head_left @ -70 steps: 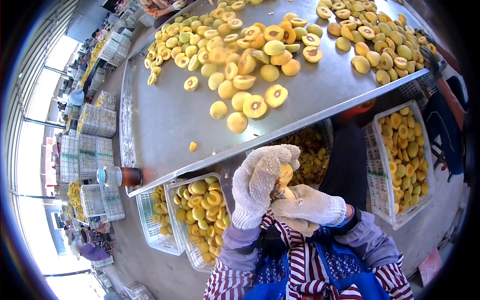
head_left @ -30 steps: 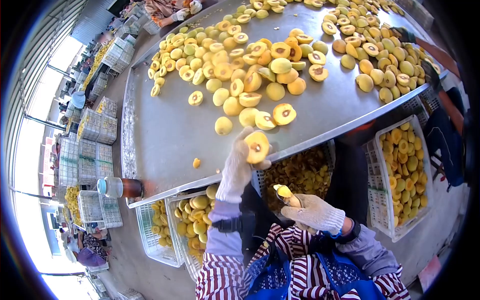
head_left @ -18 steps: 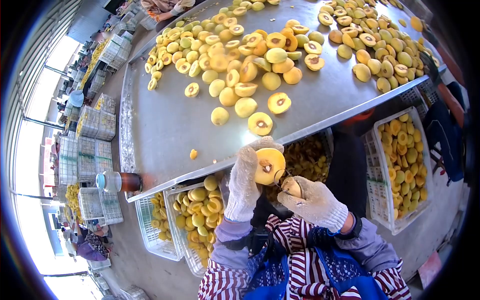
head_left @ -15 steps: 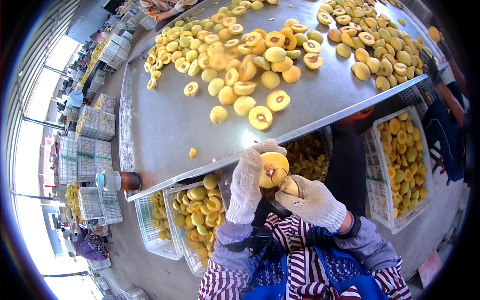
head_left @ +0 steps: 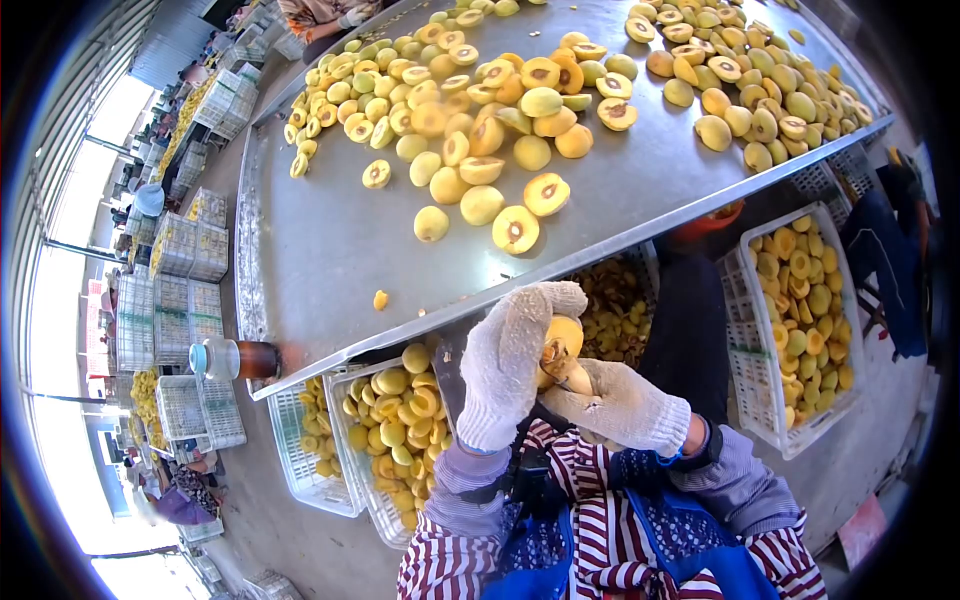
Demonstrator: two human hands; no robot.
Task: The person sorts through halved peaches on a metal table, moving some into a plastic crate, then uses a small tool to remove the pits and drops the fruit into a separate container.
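Observation:
My left hand (head_left: 508, 355), in a white knitted glove, is closed around a halved yellow peach (head_left: 567, 334) with its cut side turned to my right. My right hand (head_left: 622, 406), also gloved, grips a small pitting knife (head_left: 577, 378) by its pale handle. The tool's end is at the middle of the cut face, where the brown pit area shows. Fingers partly hide the blade. Both hands are just off the near edge of the metal table (head_left: 330, 250), above a container of dark scraps (head_left: 615, 310).
Many peach halves (head_left: 483, 205) lie on the table, with another pile (head_left: 760, 125) at the right. Crates of peach halves stand below: a left crate (head_left: 352, 440) and a right crate (head_left: 742, 350). A jar of brown liquid (head_left: 258, 361) is by the table's left corner. Another person's sleeve (head_left: 315, 15) shows behind.
My left hand has rolled the peach half, so its cut face now turns toward my right hand. The tool is in closer against it. At far right, another person's gloved hand has left the pile.

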